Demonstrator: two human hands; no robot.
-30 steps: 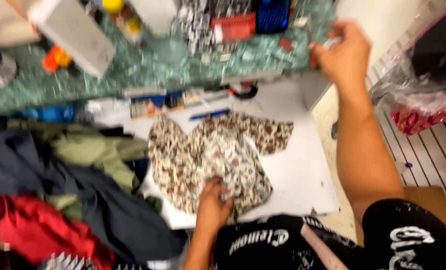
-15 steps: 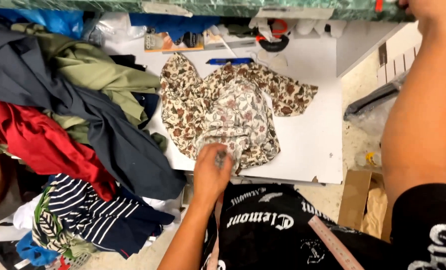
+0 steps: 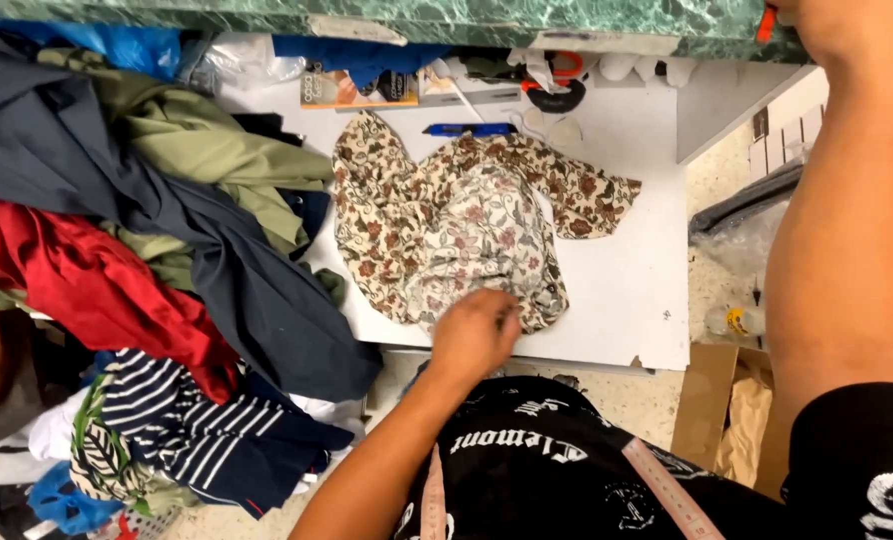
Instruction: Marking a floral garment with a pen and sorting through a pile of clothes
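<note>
flat orange-and-white printed card package at the white board's far edge, beside clothes

Top: black short-sleeved T-shirt, white lettering and pale graphics printed on it.
Arms: 2, bare from the sleeve down.
Left hand: bare, no glove.
Neck: pinkish measuring tape, 2 ends hanging down the front.
</note>
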